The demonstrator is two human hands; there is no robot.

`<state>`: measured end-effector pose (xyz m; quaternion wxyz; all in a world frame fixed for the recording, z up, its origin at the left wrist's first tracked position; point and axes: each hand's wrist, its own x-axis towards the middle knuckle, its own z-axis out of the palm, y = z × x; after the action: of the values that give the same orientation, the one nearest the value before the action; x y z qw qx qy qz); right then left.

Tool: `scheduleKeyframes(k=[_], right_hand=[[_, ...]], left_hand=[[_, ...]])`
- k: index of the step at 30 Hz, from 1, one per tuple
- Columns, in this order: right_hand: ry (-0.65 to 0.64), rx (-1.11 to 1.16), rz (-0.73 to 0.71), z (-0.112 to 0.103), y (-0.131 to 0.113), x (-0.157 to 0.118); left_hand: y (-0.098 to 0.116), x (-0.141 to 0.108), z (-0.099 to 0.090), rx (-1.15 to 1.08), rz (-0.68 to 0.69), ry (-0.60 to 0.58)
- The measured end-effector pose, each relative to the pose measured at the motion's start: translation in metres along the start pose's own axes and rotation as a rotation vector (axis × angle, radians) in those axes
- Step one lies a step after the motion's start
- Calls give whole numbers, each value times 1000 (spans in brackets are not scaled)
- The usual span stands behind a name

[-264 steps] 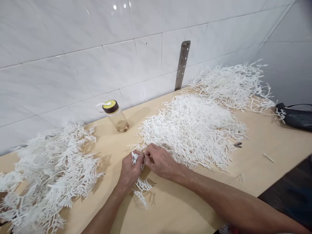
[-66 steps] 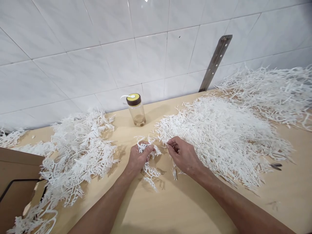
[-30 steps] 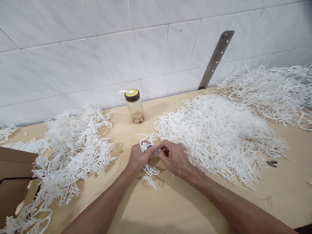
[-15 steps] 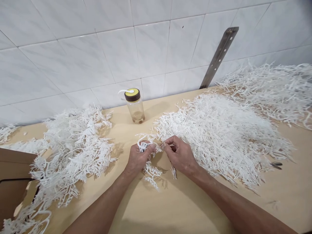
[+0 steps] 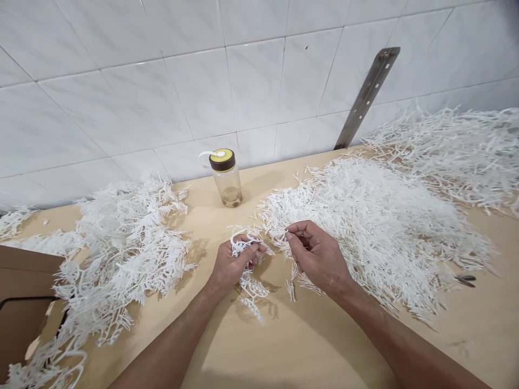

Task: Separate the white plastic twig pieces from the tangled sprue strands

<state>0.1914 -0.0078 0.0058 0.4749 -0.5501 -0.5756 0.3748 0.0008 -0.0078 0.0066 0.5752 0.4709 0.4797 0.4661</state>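
Note:
Clasped in my left hand (image 5: 235, 262) is a tangle of white branched plastic sprues (image 5: 253, 289), thin twigs sticking out above the thumb and hanging below the fingers. My right hand (image 5: 312, 251) is apart from it, thumb and forefinger pinched at the near left edge of a broad pile of small white plastic pieces (image 5: 377, 227). A tiny pale spot shows at those fingertips; whether it is a piece or a nail is unclear. A few loose slivers (image 5: 291, 290) lie on the table between the hands.
A heap of white branched sprues (image 5: 133, 243) spreads at left beside a brown cardboard box (image 5: 28, 281). Behind my hands stands a clear bottle (image 5: 228, 186) with a yellow and black lid. More white strands (image 5: 454, 151) and a metal bracket (image 5: 367, 100) are at right; a small dark tool (image 5: 466, 280) lies near the pile.
My right hand has moved away from the left hand, to the right and slightly up, toward the pile. The left hand still holds the sprues in nearly the same place.

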Motion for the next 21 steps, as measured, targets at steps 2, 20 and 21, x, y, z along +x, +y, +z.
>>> scheduleKeyframes(k=[2,20,21], right_hand=[[71,-106,-42,-5,1,3],[-63,-211,-287,4,-1,-7],[-94,-223,-287,8,0,-10]], left_hand=[[2,0,0,-17,-5,-6],[-6,6,-6,-119,-90,41],[-5,6,-6,-124,-90,39]])
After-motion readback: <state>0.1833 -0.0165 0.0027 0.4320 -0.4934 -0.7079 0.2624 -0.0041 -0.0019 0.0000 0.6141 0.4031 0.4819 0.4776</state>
